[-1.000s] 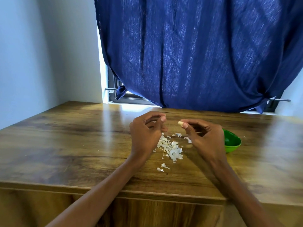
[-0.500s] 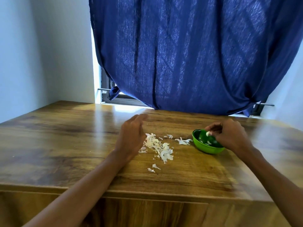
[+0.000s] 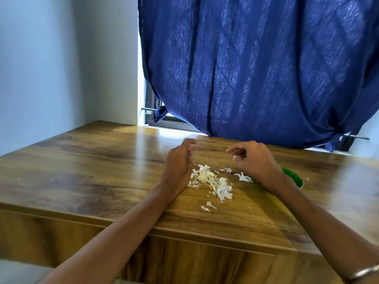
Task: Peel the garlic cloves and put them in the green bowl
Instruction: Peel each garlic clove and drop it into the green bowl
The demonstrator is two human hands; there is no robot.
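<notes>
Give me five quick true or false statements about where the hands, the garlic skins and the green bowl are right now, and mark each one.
1. The garlic skins lie on the wooden table between the two hands. True.
2. The green bowl sits to the left of the left hand. False: it sits on the right, partly hidden behind the right wrist.
3. The right hand is inside the bowl. False: it hovers left of the bowl, above the table.
4. A blue curtain hangs behind the table. True.
5. The left hand pinches a whole garlic bulb. False: no bulb shows; its fingers are loosely curled and seem to hold nothing.
</notes>
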